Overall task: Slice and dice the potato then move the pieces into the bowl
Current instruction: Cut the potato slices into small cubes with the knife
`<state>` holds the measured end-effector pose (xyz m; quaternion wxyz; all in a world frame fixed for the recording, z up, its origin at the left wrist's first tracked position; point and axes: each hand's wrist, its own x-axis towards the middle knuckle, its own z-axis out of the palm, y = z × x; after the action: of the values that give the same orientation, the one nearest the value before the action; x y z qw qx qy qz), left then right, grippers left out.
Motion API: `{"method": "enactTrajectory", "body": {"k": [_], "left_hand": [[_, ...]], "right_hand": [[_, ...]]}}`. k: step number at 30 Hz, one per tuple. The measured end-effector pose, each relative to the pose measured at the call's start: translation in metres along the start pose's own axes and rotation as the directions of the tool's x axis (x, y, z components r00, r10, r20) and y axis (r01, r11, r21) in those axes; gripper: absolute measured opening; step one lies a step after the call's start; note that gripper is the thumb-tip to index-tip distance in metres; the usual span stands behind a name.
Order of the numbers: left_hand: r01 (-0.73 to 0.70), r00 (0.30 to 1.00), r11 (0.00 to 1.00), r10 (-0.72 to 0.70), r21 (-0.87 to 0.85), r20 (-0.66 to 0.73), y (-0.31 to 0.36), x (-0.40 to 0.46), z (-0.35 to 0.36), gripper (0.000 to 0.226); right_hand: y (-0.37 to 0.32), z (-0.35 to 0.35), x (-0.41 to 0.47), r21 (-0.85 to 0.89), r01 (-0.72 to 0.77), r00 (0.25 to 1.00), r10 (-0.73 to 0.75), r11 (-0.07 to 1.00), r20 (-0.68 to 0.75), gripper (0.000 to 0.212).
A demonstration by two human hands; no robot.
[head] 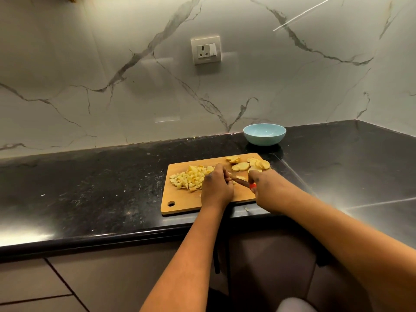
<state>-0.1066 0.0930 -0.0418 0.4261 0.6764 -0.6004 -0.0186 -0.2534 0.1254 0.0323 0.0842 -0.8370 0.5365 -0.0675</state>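
Left hand (pixel 216 188) fingers curled down onto a potato piece (pixel 240 177) on the cutting board (pixel 180 204); right hand (pixel 267 188) grips the knife (pixel 242 182), blade beside left fingertips.

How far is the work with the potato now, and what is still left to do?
Done: a pile of diced pieces lies on the cutting board. In hand: the right hand holds the knife and the left hand steadies a piece. Left: the round slices are uncut, and the bowl holds no potato.

Warm dim light, glare streaks on glossy countertop (pixel 90 188), wide-angle edge bending.
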Motion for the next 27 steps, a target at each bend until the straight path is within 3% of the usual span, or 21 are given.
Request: {"method": "enactTrajectory", "body": {"k": [8, 15, 19, 23, 27], "left_hand": [[0.008, 1.000, 1.000, -0.008, 0.015, 0.008, 0.001, 0.001, 0.001, 0.014], [0.022, 0.999, 1.000, -0.022, -0.004, -0.039, -0.001, -0.001, 0.002, 0.015], [-0.040, 0.999, 0.996, 0.041, 0.078, -0.009, -0.002, 0.000, 0.001, 0.029], [-0.255, 0.965, 0.938, 0.232, 0.235, 0.124, 0.002, -0.002, 0.001, 0.056], [-0.241, 0.969, 0.943, 0.248, 0.232, -0.003, 0.004, 0.000, 0.006, 0.031]], "right_hand": [[-0.010, 0.015, -0.002, 0.007, 0.015, 0.999, -0.015, 1.000, 0.032, 0.029], [0.014, -0.027, -0.006, -0.040, -0.029, 0.990, 0.035, 0.999, 0.139, 0.030], [0.036, -0.040, 0.001, 0.270, -0.114, 0.988, 0.080, 0.956, 0.135, 0.022], [0.040, -0.033, 0.008, 0.476, -0.203, 0.972, 0.116, 0.856, 0.205, 0.017], [0.040, -0.035, 0.008, 0.556, -0.220, 0.961, 0.081, 0.801, 0.264, 0.013]]}}
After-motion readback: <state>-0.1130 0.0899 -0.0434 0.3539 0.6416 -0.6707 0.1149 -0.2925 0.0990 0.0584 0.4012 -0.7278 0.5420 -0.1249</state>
